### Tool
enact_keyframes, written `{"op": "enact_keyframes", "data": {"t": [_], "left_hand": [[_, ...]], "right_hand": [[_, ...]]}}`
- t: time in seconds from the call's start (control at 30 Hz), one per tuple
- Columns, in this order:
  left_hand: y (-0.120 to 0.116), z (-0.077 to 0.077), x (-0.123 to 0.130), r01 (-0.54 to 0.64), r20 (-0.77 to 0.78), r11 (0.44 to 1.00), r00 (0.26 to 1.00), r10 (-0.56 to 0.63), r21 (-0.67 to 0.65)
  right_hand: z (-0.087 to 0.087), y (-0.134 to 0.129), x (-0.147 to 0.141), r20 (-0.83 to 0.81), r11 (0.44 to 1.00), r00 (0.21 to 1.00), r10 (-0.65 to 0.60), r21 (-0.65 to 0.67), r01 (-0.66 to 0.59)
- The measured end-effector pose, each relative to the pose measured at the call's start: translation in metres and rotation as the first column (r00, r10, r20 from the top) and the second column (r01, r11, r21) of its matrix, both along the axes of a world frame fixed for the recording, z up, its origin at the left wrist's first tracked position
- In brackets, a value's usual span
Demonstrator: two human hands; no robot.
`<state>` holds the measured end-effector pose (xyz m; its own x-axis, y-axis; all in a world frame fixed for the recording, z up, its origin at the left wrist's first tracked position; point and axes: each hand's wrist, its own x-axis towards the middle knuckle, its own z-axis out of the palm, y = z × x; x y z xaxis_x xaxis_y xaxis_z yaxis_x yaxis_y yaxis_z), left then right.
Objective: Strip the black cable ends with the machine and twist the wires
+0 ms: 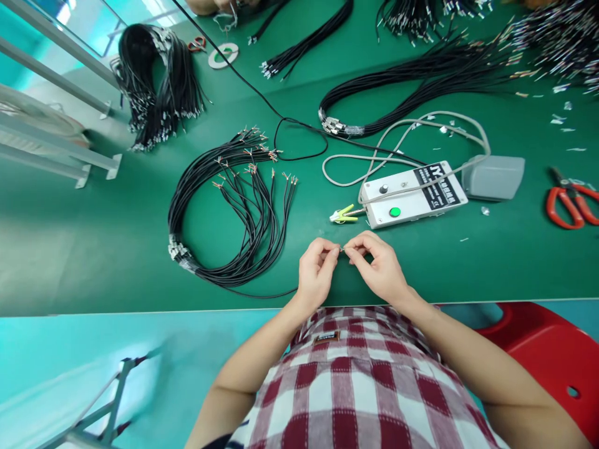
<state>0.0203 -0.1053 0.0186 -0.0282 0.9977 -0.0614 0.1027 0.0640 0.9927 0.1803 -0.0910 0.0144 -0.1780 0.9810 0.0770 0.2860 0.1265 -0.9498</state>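
Near the table's front edge, the fingertips of my left hand [319, 268] pinch the end of a thin black cable [262, 295]. That cable runs left into a curved bundle of black cables [175, 206], bound with clear wrap near its connectors, with stripped copper ends fanned out. My right hand [378, 267] is closed in a pinch just across from the left one. Between the two sets of fingertips shows a tiny bit of bare wire [342, 249]. Beyond my hands lies a white control box [412, 215] with a green button and a yellow-green clip [344, 215] at its left end.
A grey block [493, 178] with a looped grey cord sits by the box. Red-handled cutters [571, 206] lie at right. More cable bundles [374, 78] spread behind; one [156, 87] stands near metal rails at left. White tape roll [223, 56], orange-handled scissors [197, 44], scraps and a red chair [538, 355] also show.
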Motion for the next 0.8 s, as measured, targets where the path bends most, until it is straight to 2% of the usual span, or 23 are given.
{"op": "enact_keyframes", "data": {"t": [0.07,0.13,0.2,0.27,0.37,0.43,0.5,0.57,0.63,0.7,0.8], "left_hand": [[0.005,0.0,-0.001,0.005,0.118,0.997,0.993,0.005,-0.08],[0.01,0.001,-0.002,0.012,0.189,0.992,0.982,0.011,-0.125],[0.014,0.002,-0.003,0.03,0.22,0.989,0.976,0.002,-0.142],[0.016,0.003,-0.005,0.058,0.214,0.988,0.976,-0.025,-0.146],[0.014,0.003,-0.008,0.113,0.059,0.986,0.993,-0.106,-0.123],[0.014,0.004,-0.01,0.131,-0.144,0.991,0.98,-0.135,-0.036],[0.015,0.004,-0.013,0.128,-0.291,0.99,0.951,-0.105,0.06],[0.02,0.002,-0.017,0.099,-0.276,0.993,0.958,-0.079,0.06],[0.026,-0.001,-0.021,0.074,-0.153,0.997,0.985,-0.076,-0.02],[0.034,-0.005,-0.024,0.064,-0.041,0.994,0.997,-0.068,-0.086],[0.044,-0.007,-0.028,0.056,0.005,0.993,0.998,-0.055,-0.1]], "right_hand": [[0.003,0.003,0.006,0.084,0.996,0.996,-0.024,0.089,0.016],[0.009,0.005,0.01,0.253,0.972,0.966,-0.056,0.234,-0.005],[0.016,0.007,0.01,0.473,0.918,0.877,-0.089,0.38,-0.111],[0.021,0.009,0.005,0.636,0.854,0.763,-0.116,0.457,-0.25],[0.024,0.013,-0.002,0.746,0.784,0.653,-0.129,0.48,-0.394],[0.024,0.017,-0.003,0.782,0.754,0.612,-0.122,0.473,-0.455],[0.025,0.022,0.0,0.794,0.737,0.593,-0.132,0.479,-0.477],[0.028,0.031,0.004,0.787,0.725,0.593,-0.171,0.508,-0.465],[0.032,0.042,0.005,0.786,0.72,0.578,-0.22,0.53,-0.448],[0.034,0.056,0.005,0.815,0.729,0.522,-0.253,0.515,-0.451],[0.03,0.074,0.002,0.874,0.763,0.423,-0.238,0.438,-0.475]]}}
